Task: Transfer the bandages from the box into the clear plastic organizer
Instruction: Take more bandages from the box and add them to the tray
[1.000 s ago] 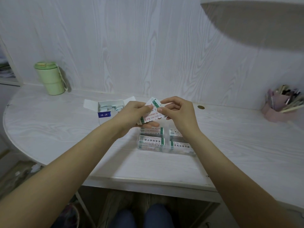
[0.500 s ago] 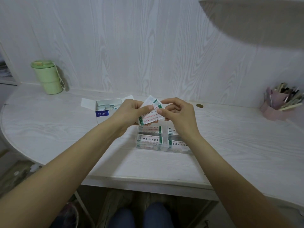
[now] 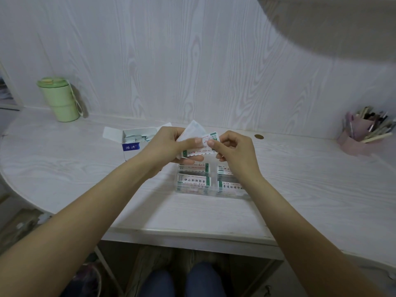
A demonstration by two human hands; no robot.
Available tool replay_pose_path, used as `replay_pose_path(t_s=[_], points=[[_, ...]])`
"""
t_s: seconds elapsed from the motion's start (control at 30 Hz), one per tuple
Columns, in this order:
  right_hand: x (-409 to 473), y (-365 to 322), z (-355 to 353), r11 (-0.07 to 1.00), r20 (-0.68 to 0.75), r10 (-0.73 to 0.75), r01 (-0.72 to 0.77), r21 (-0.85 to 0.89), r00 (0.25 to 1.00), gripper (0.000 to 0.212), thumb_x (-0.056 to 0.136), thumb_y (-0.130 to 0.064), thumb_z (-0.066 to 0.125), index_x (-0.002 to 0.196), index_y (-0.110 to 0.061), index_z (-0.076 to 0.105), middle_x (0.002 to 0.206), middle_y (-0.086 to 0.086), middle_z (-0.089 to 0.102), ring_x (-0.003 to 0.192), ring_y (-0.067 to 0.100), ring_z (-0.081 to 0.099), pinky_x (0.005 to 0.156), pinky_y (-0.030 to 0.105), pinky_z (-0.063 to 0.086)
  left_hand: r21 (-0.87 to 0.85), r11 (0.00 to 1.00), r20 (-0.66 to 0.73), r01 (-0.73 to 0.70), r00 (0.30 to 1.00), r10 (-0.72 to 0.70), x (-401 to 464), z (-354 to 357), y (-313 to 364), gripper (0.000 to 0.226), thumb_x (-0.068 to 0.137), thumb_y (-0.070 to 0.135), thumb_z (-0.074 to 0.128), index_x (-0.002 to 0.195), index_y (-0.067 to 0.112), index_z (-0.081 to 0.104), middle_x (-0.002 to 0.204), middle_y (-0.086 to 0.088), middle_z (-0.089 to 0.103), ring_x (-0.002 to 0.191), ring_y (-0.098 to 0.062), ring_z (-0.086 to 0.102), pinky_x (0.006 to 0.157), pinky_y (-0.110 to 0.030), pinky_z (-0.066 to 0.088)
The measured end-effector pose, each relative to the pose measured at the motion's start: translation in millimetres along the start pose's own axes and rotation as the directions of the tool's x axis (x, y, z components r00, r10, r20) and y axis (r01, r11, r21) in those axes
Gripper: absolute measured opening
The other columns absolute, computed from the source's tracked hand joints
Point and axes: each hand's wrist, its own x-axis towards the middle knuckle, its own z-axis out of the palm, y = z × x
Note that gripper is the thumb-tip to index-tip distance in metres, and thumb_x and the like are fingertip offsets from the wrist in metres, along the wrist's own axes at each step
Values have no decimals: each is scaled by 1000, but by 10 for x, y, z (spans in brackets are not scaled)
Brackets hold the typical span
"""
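Both hands — left hand [image 3: 171,144], right hand [image 3: 233,153] — pinch the bandages [image 3: 200,144] above the organizer [image 3: 192,189].

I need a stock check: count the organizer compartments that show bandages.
4. In the organizer: front left, front right, back left, back right, this one partly behind the right hand. Any further compartments would be hidden.

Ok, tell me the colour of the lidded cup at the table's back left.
Pale green, lid included; the lidded cup shows in the head view.
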Motion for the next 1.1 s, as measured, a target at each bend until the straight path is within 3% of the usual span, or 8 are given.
replay_pose_path(t_s=[0.1,0.17,0.37,0.53,0.7,0.83,0.93,1.1], points=[[-18,-28,-8,1000,41,-6,6,-2,999,15,79,-18,75,86,-13,62,79,2,62,68,14,63,62,26,55,46,999,-23,4,1000,-3,8,4,-1,8,87,6,63,90,14,64,84,-6,71,67,-17,72,61,-24,59],[-28,-56,-33,1000,95,-20,18,17,995,23,79,-10,75,96,-18,62,89,3,64,76,16,66,63,25,56,40,999,-47,22,999,-21,19,6,-15,8,87,5,63,89,13,64,82,-7,70,64,-17,71,60,-24,59],[-12,-72,-146,998,113,-24,31,-59,993,14,78,-6,75,83,-13,63,70,4,67,59,10,65,55,21,52,17,1000,-59,24,998,-23,64,45,-37,9,82,6,68,90,11,66,81,-7,71,67,-20,72,57,-22,58],[-15,-40,-249,989,160,17,6,-147,987,13,83,-6,70,89,-17,69,65,-3,58,57,8,64,68,29,59,19,1000,-37,13,999,-12,111,124,-76,13,82,7,69,95,4,67,88,-11,71,72,-23,72,63,-27,60],[-69,52,-460,983,113,67,-46,-180,991,15,85,-4,67,92,-17,71,64,-3,54,59,10,60,71,28,58,57,998,-30,4,1000,-2,147,203,-118,14,84,2,66,98,-1,65,73,-7,70,62,-19,71,56,-19,56],[-152,110,-597,974,107,98,-73,-216,989,6,84,-7,68,86,-11,71,69,4,65,67,16,63,70,29,57,132,991,2,-29,1000,29,178,367,-167,6,85,-1,64,91,-2,64,57,1,67,58,-18,70,67,-31,60],[-186,163,-676,970,74,107,-87,-228,992,8,84,-7,68,89,-11,72,76,13,69,72,22,64,65,27,57,187,982,10,-16,1000,14,189,476,-187,8,86,1,64,94,-1,64,76,-12,70,67,-24,72,67,-32,60],[-233,306,-785,922,49,146,-118,-369,988,9,85,-8,67,86,-15,72,66,-3,58,60,12,55,60,21,47,207,978,-41,2,999,6,172,505,-245,10,89,1,60,98,-3,61,84,-15,71,59,-19,70,54,-25,58]])
